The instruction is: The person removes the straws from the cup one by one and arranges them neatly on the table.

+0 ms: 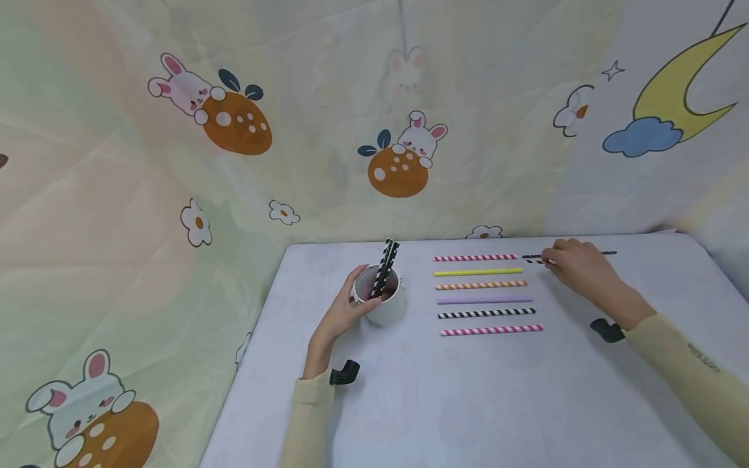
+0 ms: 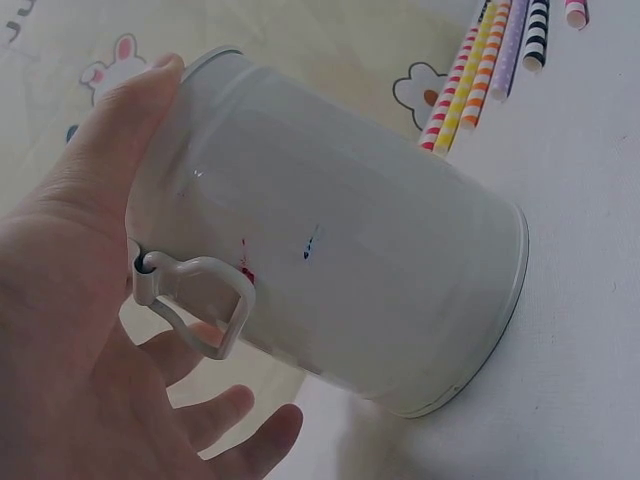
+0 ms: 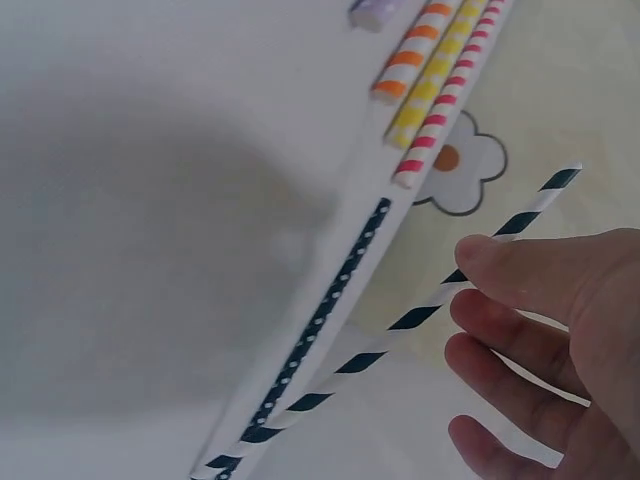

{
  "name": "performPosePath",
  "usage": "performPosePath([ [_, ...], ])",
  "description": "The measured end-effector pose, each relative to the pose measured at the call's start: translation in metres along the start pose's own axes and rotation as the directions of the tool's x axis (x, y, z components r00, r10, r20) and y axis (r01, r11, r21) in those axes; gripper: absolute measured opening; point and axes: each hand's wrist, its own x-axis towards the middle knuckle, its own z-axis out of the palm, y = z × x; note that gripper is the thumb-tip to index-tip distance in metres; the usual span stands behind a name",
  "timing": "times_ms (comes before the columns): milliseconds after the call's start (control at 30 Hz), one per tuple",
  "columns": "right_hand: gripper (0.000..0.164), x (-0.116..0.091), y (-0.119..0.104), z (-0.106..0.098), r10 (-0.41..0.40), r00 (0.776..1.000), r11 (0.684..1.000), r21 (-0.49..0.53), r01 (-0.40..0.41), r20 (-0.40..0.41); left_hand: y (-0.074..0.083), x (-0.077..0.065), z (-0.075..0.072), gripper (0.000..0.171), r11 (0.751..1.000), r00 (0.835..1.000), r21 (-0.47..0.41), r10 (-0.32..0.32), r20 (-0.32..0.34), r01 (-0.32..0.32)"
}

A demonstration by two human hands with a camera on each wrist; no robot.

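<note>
White mug (image 1: 387, 300) holding straws (image 1: 384, 268), left hand (image 1: 342, 312) gripping

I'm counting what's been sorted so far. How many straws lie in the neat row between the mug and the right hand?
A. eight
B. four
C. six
C: six straws lie in parallel between the white mug and the right hand.

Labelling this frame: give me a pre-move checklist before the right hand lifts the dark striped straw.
1. Right hand grips the dark-and-white striped paper straw: ok, thumb and fingers pinch it.
2. Dark dotted paper straw free of the grip: cannot tell, the two cross.
3. Left hand steadies the white metal mug: ok.
4. Mug flat on the white table: not ok, tilted.
5. Row of six coloured straws undisturbed: ok.
</note>
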Motion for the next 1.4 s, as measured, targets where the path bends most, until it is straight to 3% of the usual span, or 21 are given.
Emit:
performPosePath([
  [200, 0.016, 0.001, 0.013, 0.013, 0.0, 1.0, 1.0, 0.002, 0.0, 0.013, -0.001, -0.001, 0.0, 0.081, 1.0, 1.0, 0.014, 0.013, -0.009, -0.012],
  [567, 0.016, 0.007, 0.027, 0.035, 0.041, 0.993, 0.999, -0.01, -0.04, 0.109, -0.002, -0.002, -0.001, 0.08, 1.0, 1.0, 0.022, 0.009, -0.016, -0.009],
  [1133, 0.017, 0.014, 0.033, 0.034, 0.052, 0.984, 0.999, -0.019, -0.05, 0.169, 0.001, 0.003, -0.001, 0.087, 0.999, 0.999, 0.007, -0.043, 0.028, 0.043],
  [1400, 0.018, 0.011, 0.031, 0.031, 0.039, 0.986, 0.999, -0.005, -0.039, 0.165, 0.004, -0.001, -0.001, 0.082, 1.0, 1.0, -0.004, 0.002, 0.005, -0.002],
])
